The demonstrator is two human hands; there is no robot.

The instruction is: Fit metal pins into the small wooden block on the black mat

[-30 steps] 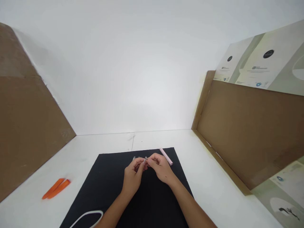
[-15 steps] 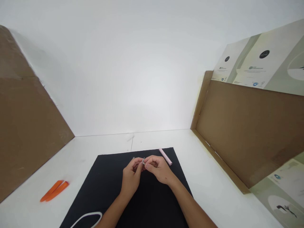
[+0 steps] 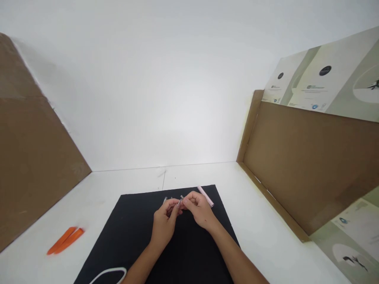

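Note:
Over the black mat, my left hand (image 3: pixel 164 223) is closed, thumb against forefinger, on a small silvery piece (image 3: pixel 179 202). Beside it, my right hand (image 3: pixel 199 211) pinches another small shiny piece (image 3: pixel 182 197), whose tip sticks up past the fingers. Both pieces are too small to tell their kind. The fingertips of the two hands almost meet. Another small greyish, shiny bit (image 3: pixel 165 199) shows just behind my left fingers; whether it lies on the mat or is held I cannot tell. A pale pink stick or tube (image 3: pixel 205 196) lies just beyond my right hand.
The black mat (image 3: pixel 130 228) covers the middle of the white table (image 3: pixel 97 205). Two long orange pieces (image 3: pixel 63 240) lie at the left. A white cord (image 3: pixel 108 271) loops by my left forearm. Cardboard panels (image 3: pixel 29 157) stand left and right, a white wall behind.
My right fingertips have shifted slightly, and a shiny tip now shows above them. The silvery piece, earlier upright between both hands, now sits lower at my left thumb. The view has moved a little.

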